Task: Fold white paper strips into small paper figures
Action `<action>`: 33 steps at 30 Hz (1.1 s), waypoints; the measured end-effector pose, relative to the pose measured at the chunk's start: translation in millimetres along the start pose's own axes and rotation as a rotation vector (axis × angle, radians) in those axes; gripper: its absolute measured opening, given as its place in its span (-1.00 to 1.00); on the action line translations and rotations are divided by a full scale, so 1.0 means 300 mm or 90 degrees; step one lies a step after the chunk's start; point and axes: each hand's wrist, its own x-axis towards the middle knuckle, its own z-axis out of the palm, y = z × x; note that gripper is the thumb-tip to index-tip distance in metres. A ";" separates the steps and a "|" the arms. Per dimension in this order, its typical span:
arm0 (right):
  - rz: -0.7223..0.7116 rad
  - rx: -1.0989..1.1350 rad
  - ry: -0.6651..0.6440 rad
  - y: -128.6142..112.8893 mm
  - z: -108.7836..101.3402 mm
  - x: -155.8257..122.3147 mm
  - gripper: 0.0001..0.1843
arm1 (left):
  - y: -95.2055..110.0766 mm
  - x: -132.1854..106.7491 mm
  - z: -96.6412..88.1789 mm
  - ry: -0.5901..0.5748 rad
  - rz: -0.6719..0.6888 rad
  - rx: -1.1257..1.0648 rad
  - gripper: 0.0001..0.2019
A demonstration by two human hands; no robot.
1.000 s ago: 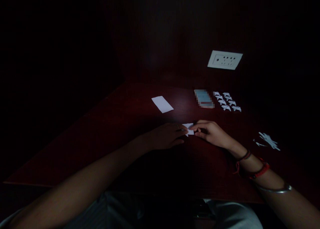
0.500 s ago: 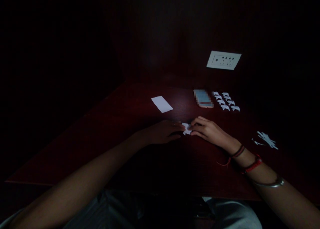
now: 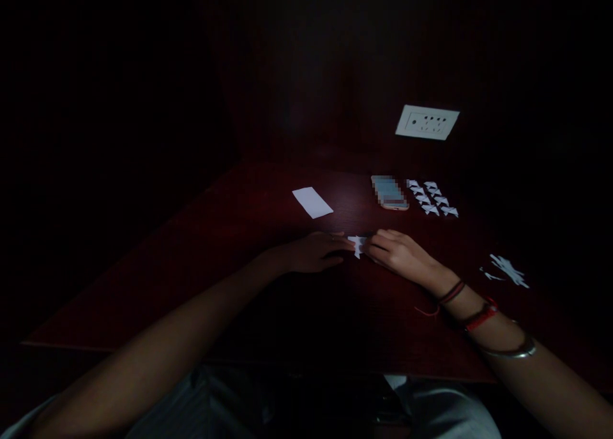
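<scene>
Both my hands meet at the middle of a dark red table (image 3: pixel 191 279) over a small white folded paper piece (image 3: pixel 357 244). My left hand (image 3: pixel 316 252) presses on its left side with fingers curled together. From the right, the fingertips of my right hand (image 3: pixel 397 254) pinch the piece against the tabletop. Only a small part of the paper shows between the fingers. The room is very dark.
A white paper rectangle (image 3: pixel 312 202) lies beyond my left hand. Farther right are a phone (image 3: pixel 389 192), several small folded paper pieces in rows (image 3: pixel 432 198) and a heap of white paper scraps (image 3: pixel 506 269). A white socket plate (image 3: pixel 427 122) sits on the wall.
My hands have closed in on the paper piece, so less of it shows. My right wrist has slid a little left.
</scene>
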 end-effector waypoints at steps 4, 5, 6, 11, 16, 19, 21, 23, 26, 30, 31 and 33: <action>0.034 0.010 -0.008 -0.010 0.011 -0.001 -0.74 | 0.003 -0.001 -0.001 -0.008 -0.008 -0.001 -0.65; 0.044 0.027 -0.007 -0.012 0.015 -0.001 -0.73 | 0.005 -0.001 -0.001 -0.008 -0.008 0.001 -0.64; 0.051 0.054 -0.002 -0.013 0.017 0.001 -0.73 | 0.006 0.000 -0.001 -0.007 -0.006 0.005 -0.64; 0.107 0.314 0.102 -0.005 0.019 0.007 -0.75 | 0.013 0.004 -0.001 -0.004 0.020 0.021 -0.63; 0.115 0.420 0.122 0.014 0.031 0.005 -0.78 | 0.013 0.002 0.002 -0.003 -0.001 0.021 -0.64; 0.115 0.415 0.120 0.015 0.044 0.008 -0.79 | 0.010 0.001 0.005 0.004 -0.006 0.019 -0.65; 0.117 0.400 0.122 0.013 0.048 0.014 -0.80 | 0.008 0.000 0.005 0.000 -0.004 0.019 -0.64; 0.119 0.380 0.116 0.012 0.049 0.019 -0.80 | 0.007 -0.001 0.006 -0.003 -0.001 0.023 -0.63; 0.119 0.368 0.099 0.011 0.048 0.025 -0.80 | 0.006 -0.003 0.012 -0.002 0.001 0.039 -0.60; 0.125 0.389 0.088 0.008 0.044 0.026 -0.81 | 0.004 -0.005 0.027 0.025 0.027 0.072 -0.58; 0.127 0.392 0.084 0.007 0.042 0.026 -0.81 | 0.003 -0.005 0.030 0.034 0.038 0.078 -0.58; 0.134 0.392 0.078 0.005 0.041 0.026 -0.81 | 0.001 -0.006 0.034 0.047 0.055 0.085 -0.58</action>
